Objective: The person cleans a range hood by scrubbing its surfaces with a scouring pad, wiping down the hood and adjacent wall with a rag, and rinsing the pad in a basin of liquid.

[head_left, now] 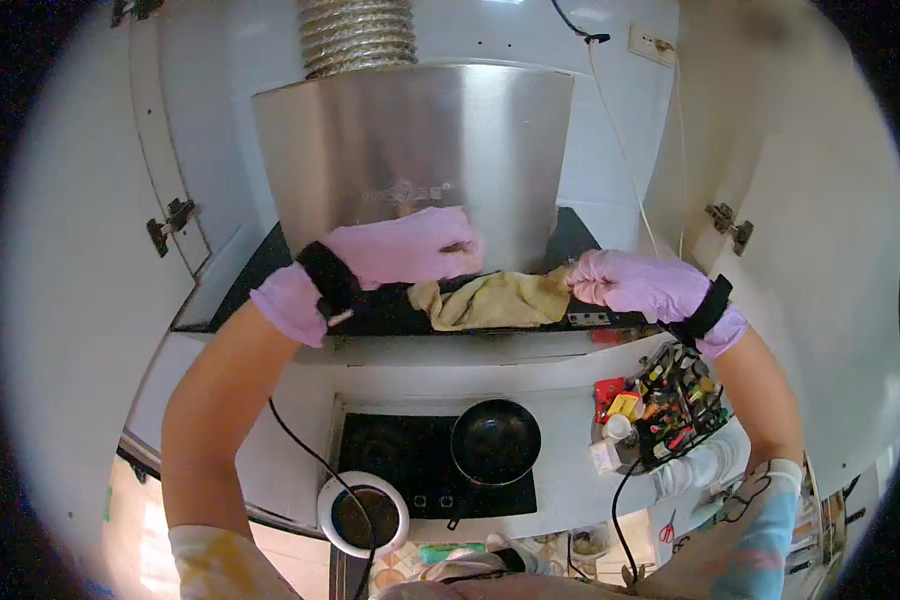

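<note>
Both hands wear pink gloves with black straps at the wrists. A yellowish cloth [500, 302] stretches between them along the dark front edge of the range hood [420, 150]. My left hand [410, 247] is closed at the hood's metal face, just above the cloth's left end; what its fingers hold, if anything, is hidden. My right hand [625, 282] is closed around the cloth's right end, by the small buttons on the hood's edge.
Below are a black cooktop [395, 440] with a frying pan [496, 442], a white-rimmed pot [328, 512], and a rack of bottles [675, 395] at the right. Open cabinet doors [820, 250] flank the hood. A silver duct [358, 35] rises above it. Cables hang nearby.
</note>
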`<state>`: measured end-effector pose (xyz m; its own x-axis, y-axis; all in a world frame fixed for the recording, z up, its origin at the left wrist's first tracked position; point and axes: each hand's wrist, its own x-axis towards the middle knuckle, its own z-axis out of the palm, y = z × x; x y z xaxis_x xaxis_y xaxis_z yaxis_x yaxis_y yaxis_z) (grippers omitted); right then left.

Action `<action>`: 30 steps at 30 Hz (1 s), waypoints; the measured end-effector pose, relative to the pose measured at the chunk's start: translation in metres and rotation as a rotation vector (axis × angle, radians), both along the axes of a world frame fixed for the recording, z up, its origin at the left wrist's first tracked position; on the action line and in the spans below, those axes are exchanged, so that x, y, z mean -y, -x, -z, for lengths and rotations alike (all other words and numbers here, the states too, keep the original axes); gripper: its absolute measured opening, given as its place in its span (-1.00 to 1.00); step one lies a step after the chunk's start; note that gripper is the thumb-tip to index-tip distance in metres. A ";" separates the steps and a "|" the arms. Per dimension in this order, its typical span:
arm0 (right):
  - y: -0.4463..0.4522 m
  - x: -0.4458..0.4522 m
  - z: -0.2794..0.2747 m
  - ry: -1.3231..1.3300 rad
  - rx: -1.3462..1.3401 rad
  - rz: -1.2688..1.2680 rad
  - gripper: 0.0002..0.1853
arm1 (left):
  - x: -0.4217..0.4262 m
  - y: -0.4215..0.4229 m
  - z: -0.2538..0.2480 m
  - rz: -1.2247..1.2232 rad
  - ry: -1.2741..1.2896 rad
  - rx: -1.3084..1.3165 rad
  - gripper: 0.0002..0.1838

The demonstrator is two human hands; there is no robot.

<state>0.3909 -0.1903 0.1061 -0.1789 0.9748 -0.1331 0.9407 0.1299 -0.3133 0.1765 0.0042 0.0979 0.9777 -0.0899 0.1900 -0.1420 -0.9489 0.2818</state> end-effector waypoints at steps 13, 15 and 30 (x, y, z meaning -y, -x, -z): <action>-0.038 -0.033 0.039 -0.075 0.030 -0.113 -0.77 | 0.013 -0.106 0.067 -0.065 0.292 -0.381 -0.61; -0.052 -0.032 0.040 0.125 0.177 -0.151 -0.78 | 0.029 -0.114 0.056 -0.023 0.410 -0.418 -0.61; 0.032 -0.115 0.070 0.143 -0.026 -0.535 -0.69 | -0.011 -0.009 0.029 -0.038 0.073 -0.474 -0.76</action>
